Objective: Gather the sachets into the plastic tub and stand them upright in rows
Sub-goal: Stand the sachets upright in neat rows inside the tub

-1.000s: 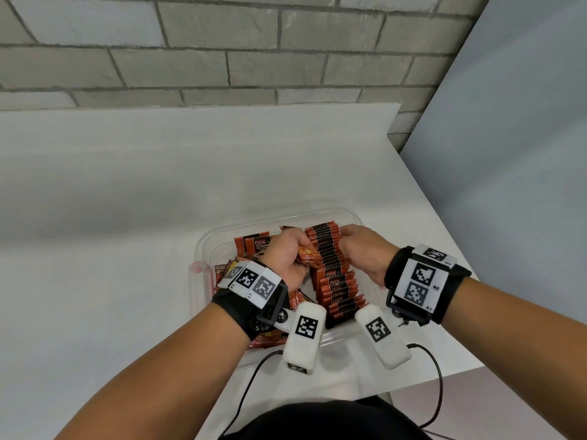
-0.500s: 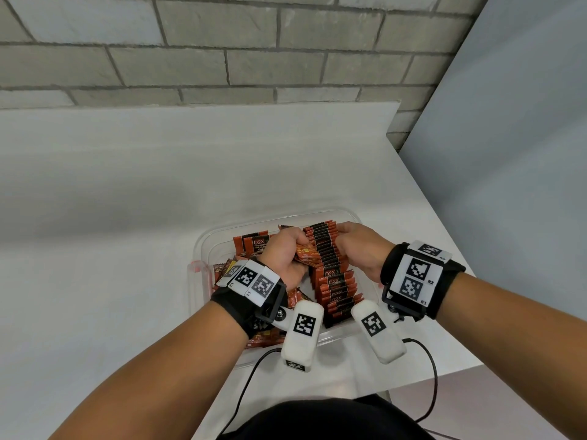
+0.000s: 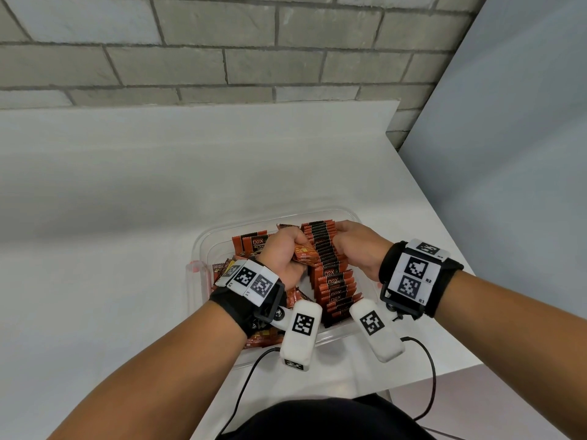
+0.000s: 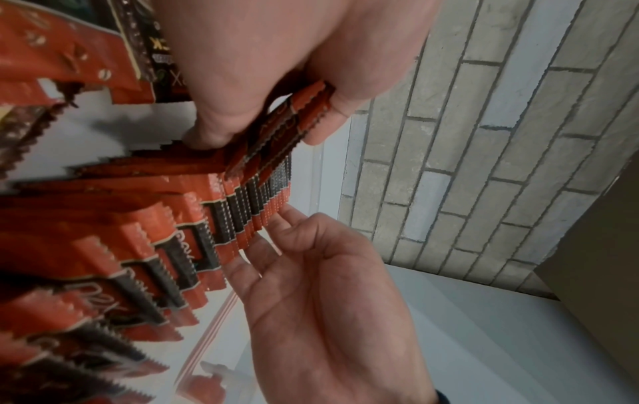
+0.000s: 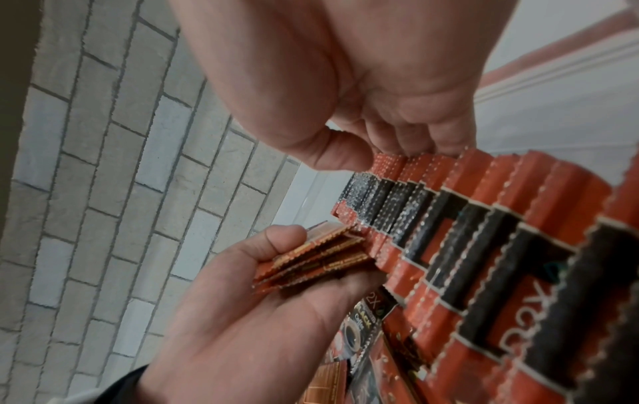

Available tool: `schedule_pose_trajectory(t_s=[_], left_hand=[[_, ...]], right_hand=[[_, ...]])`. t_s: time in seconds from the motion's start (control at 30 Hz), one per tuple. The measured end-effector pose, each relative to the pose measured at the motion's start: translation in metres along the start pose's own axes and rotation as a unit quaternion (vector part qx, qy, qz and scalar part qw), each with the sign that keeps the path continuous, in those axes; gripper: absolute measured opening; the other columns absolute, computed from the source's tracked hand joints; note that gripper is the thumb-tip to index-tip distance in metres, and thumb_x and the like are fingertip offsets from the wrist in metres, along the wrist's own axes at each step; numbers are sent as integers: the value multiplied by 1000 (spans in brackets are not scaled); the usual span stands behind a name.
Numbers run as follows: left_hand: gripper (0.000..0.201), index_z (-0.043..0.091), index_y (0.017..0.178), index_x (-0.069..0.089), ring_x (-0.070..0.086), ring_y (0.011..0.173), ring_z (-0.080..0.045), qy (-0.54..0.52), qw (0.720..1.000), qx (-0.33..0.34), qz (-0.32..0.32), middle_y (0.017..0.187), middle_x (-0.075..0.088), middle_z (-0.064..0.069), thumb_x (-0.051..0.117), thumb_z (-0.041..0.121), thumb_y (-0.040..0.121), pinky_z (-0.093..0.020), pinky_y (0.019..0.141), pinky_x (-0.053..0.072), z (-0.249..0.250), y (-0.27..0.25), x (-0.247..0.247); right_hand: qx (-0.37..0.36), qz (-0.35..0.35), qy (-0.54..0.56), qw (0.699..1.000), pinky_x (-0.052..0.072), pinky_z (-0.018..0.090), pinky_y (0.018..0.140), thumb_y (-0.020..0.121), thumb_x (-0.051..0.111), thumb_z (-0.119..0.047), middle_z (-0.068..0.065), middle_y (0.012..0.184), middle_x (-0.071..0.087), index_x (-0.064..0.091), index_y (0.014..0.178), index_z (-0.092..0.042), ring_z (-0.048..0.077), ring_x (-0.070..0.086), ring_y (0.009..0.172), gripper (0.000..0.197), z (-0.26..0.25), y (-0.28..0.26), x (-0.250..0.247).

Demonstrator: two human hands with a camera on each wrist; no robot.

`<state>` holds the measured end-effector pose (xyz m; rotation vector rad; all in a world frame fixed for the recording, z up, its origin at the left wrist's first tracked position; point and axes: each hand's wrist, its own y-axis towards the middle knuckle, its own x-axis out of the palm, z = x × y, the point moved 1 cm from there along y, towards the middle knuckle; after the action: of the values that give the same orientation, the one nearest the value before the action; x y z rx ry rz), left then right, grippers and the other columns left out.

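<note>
A clear plastic tub (image 3: 203,239) stands on the white table. On its right side is a long row of orange-and-black sachets (image 3: 330,274), standing on edge. My left hand (image 3: 282,249) pinches a small stack of sachets (image 3: 305,257) between thumb and fingers, right against the row's left side near its far end. The left wrist view shows that stack (image 4: 287,128) touching the row (image 4: 207,232). My right hand (image 3: 355,246) rests its fingertips (image 5: 415,145) on the right edge of the row (image 5: 484,246), holding nothing. Loose sachets (image 3: 251,246) lean and lie in the tub's left half.
A brick wall (image 3: 254,58) runs behind the table, and a grey panel (image 3: 508,154) closes off the right. The table's right edge (image 3: 444,242) lies just beyond the tub. Black cables (image 3: 428,376) hang from the wrist cameras over the near edge.
</note>
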<state>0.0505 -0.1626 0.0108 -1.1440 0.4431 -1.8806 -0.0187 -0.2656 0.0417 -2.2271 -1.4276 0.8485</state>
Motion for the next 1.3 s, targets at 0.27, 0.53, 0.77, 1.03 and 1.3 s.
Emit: schedule_pose_trajectory(t_s=[0.27,0.53,0.77,1.03,1.3], left_hand=[[26,6,69,47,59,55,-19,0,1000,-1,8,65,55,-8,33,-8,86,-27,50,53,1,-3,-1],[27,7,66,45,58,53,-19,5,1000,-20,15,63,55,-7,33,-8,86,-29,54,53,1,-4,-1],[28,8,64,44,57,45,-19,18,999,-21,26,52,57,-6,33,-5,86,-33,57,49,3,-6,-1],[23,9,72,47,49,59,-18,77,996,26,30,64,48,-5,37,-6,86,-31,62,44,15,-25,-5],[45,13,114,64,60,61,-22,67,980,184,-35,79,62,-11,35,-5,83,-35,64,56,79,-91,-64]], right_hand=[[4,-5,5,1000,47,34,80,86,38,7,9,92,61,57,92,-16,19,56,82,30,-1,-1,0],[4,-1,-5,1000,49,32,77,87,38,6,5,95,63,54,88,-20,17,57,84,31,-2,-2,1],[13,8,-15,1000,45,30,71,85,37,7,6,89,60,57,101,-11,17,55,79,31,-2,-4,2],[15,25,-53,998,33,33,108,87,45,2,12,148,37,28,145,-1,24,40,129,60,-4,-15,-10],[-72,41,-131,988,51,24,79,92,53,-14,-4,104,61,54,122,-21,10,59,91,31,-18,-61,-17]])
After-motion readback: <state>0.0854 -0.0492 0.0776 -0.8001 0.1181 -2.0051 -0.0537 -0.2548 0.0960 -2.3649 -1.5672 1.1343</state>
